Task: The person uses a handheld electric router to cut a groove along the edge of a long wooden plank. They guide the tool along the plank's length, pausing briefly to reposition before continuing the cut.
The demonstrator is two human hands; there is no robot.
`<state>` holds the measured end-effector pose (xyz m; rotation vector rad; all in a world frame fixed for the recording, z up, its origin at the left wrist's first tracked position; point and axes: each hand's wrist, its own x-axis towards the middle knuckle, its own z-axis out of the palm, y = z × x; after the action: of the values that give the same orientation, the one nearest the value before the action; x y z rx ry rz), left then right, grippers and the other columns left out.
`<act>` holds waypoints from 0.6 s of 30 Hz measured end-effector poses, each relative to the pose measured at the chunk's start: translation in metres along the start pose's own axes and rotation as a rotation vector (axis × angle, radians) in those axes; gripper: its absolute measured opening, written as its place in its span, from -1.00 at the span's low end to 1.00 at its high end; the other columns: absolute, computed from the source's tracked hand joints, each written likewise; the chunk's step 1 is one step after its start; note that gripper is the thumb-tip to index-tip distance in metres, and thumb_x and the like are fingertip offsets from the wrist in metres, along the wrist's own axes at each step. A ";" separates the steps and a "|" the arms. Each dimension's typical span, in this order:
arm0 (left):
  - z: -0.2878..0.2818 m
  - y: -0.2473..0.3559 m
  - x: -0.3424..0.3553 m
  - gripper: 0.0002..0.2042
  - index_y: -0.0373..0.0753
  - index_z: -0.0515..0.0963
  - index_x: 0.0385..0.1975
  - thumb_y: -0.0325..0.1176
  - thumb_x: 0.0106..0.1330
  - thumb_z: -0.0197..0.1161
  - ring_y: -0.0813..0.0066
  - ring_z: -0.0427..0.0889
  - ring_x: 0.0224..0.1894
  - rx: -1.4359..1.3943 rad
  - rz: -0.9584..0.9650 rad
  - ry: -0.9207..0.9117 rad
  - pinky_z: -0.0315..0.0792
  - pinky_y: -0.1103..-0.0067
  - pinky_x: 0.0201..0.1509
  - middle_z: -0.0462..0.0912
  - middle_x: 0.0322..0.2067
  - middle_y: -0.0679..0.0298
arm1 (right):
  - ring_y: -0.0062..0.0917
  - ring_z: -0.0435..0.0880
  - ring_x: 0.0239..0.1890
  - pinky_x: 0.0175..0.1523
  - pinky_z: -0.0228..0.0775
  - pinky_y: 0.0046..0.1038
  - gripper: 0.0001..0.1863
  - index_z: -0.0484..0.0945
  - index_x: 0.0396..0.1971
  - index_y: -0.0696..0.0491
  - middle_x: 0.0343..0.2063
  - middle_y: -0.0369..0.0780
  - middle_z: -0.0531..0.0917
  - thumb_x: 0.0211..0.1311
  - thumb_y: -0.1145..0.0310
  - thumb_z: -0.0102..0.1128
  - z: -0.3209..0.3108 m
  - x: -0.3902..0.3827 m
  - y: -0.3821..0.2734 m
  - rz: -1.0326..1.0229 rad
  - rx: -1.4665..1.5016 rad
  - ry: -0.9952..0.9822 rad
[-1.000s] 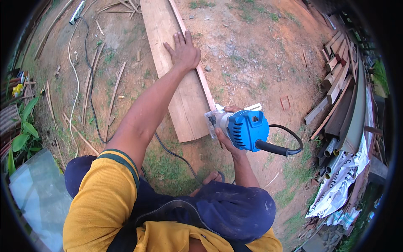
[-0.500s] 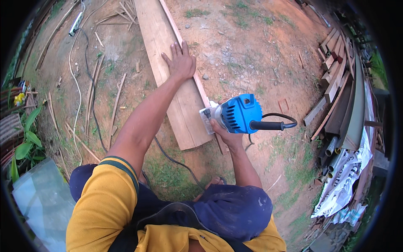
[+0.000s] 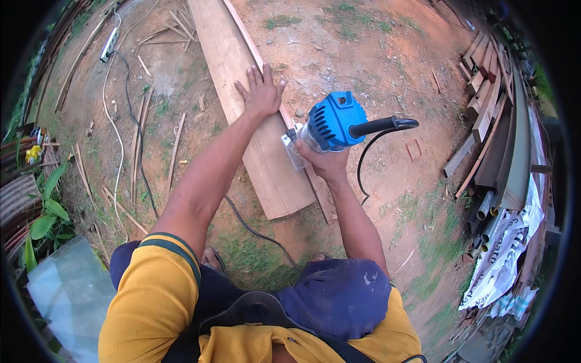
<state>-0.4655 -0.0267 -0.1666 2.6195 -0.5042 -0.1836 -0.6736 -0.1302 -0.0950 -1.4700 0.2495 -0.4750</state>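
Observation:
A long wooden plank (image 3: 230,66) lies on bare ground, running away from me. My left hand (image 3: 261,92) presses flat on it, fingers spread, near its right edge. My right hand (image 3: 327,162) grips a blue electric trimmer router (image 3: 331,124) from below, its clear base against the plank's right edge by a thin wooden strip (image 3: 318,193). A black power cord (image 3: 369,151) loops out of the tool's top.
Stacked boards and pipes (image 3: 493,139) lie along the right. Thin wood offcuts (image 3: 172,151) and cables (image 3: 124,121) are scattered on the left, with a power strip (image 3: 109,45) far left. A glass sheet (image 3: 69,290) and green plants (image 3: 42,224) sit at lower left.
My right hand has slid the blue router forward along the plank's right edge. My left hand has moved forward along the plank with it.

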 end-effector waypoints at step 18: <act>0.010 -0.010 0.007 -0.22 -0.24 -0.17 0.58 0.11 0.54 -0.14 -0.15 -0.28 0.62 0.036 0.040 0.051 -0.51 -0.34 0.46 -0.17 0.55 -0.24 | -0.40 0.53 0.14 0.27 0.38 -0.25 -0.31 0.42 0.13 0.02 0.03 -0.22 0.55 -0.03 0.36 0.58 -0.079 -0.120 -0.038 -0.108 -0.455 -0.228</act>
<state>-0.4577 -0.0253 -0.1803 2.6394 -0.5462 -0.0961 -0.8207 -0.1476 -0.0804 -1.9738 0.0988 -0.3443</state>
